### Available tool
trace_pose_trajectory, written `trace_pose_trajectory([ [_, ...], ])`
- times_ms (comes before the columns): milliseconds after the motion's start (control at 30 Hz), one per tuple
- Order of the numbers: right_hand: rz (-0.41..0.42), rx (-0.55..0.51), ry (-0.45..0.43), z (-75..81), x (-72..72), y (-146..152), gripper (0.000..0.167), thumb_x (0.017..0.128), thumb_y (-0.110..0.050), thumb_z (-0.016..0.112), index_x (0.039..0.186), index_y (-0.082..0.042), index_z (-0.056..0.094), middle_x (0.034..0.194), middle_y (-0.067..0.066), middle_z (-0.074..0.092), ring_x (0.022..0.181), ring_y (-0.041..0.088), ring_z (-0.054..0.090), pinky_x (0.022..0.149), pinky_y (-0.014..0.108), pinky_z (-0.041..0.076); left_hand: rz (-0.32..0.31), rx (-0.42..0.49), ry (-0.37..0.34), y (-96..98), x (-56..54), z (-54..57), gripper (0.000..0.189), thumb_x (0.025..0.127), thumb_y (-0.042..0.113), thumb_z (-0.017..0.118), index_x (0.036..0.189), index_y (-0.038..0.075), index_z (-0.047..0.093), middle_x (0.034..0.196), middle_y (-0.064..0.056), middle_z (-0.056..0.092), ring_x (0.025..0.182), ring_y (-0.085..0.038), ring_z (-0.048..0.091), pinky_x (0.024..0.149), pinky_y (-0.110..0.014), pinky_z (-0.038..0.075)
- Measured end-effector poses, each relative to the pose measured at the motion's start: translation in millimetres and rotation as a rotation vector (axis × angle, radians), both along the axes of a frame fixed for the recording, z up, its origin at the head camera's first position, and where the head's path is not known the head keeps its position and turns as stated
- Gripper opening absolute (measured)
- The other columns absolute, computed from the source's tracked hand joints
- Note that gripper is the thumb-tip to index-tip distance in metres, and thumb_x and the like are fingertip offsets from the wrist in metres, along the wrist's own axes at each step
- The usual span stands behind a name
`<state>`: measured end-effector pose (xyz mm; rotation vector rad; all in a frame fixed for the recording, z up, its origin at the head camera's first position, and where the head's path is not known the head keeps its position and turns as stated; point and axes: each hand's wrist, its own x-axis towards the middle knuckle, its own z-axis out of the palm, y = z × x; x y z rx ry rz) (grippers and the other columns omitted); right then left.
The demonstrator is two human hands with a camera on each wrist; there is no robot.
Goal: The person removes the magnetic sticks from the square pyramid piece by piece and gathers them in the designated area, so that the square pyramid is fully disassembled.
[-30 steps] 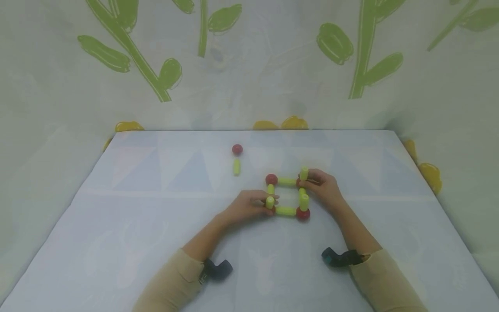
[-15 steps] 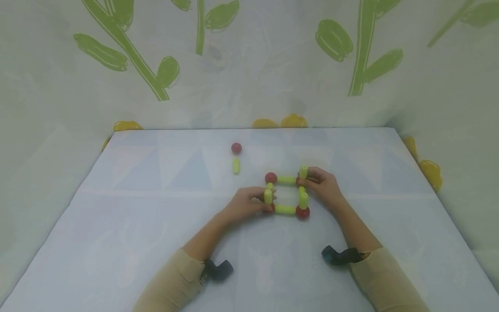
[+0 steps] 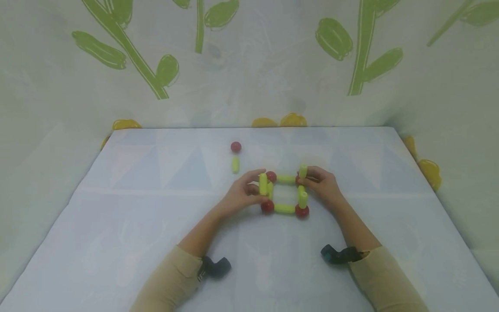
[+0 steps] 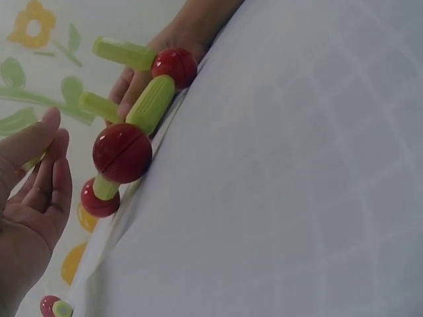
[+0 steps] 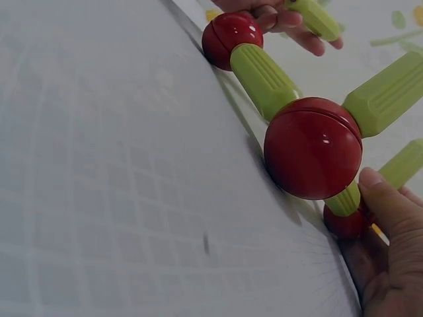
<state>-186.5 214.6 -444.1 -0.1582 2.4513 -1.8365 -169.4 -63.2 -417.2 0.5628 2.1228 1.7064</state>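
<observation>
Four sides of a square frame lie on the table, made of yellow-green rods (image 3: 286, 178) joined by red balls (image 3: 267, 206). My left hand (image 3: 242, 191) pinches a loose yellow-green rod (image 3: 263, 184), above the frame's left side and off the near-left ball; in the right wrist view this rod (image 5: 316, 18) shows beyond that ball. With thumb and fingers, my right hand (image 3: 322, 185) grips the far-right red ball (image 5: 345, 221), from which a rod (image 3: 303, 170) stands up. Another upright rod (image 3: 303, 199) rises from the near-right ball (image 3: 302, 211).
Beyond the frame, to its left, a single red ball (image 3: 235, 147) and a rod (image 3: 235, 165) lie on the white patterned table (image 3: 156, 242). A pale wall (image 3: 253, 78) with painted green leaves borders the table's back edge.
My left hand has lifted the rod off the near-left ball and moved it away from me and slightly left. My right hand stays at the far-right ball.
</observation>
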Motion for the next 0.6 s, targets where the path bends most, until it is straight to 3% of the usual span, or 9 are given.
trace_pose_trajectory([
  [133, 0.003, -0.002, 0.009, 1.0, -0.1, -0.8, 0.036, 0.082, -0.025, 0.073, 0.111, -0.006, 0.063, 0.105, 0.005, 0.068, 0.097, 0.008, 0.065, 0.088, 0.018, 0.049, 0.007, -0.036, -0.006, -6.1, -4.1, -1.0, 0.074, 0.079, 0.013, 0.076, 0.143, 0.015, 0.038, 0.128, -0.006, 0.053, 0.102, -0.021, 0.063, 0.088, -0.034, 0.052],
  [367, 0.010, -0.022, 0.011, -0.1, -0.2, 1.0, 0.037, 0.081, -0.024, 0.074, 0.111, -0.005, 0.063, 0.102, 0.003, 0.069, 0.096, 0.006, 0.065, 0.088, 0.018, 0.049, 0.081, -0.225, 0.044, -25.9, -12.7, 0.8, 0.066, 0.080, 0.026, 0.075, 0.138, 0.021, 0.045, 0.128, -0.004, 0.055, 0.116, -0.021, 0.056, 0.094, -0.040, 0.049],
  [600, 0.043, -0.054, 0.039, -3.3, -0.2, 3.4, 0.037, 0.082, -0.018, 0.074, 0.111, 0.000, 0.063, 0.101, 0.004, 0.070, 0.095, 0.006, 0.065, 0.089, 0.018, 0.049, 0.149, -0.326, 0.081, -50.2, -27.9, -0.1, 0.066, 0.080, 0.030, 0.075, 0.138, 0.018, 0.045, 0.129, -0.007, 0.054, 0.117, -0.025, 0.054, 0.095, -0.043, 0.048],
])
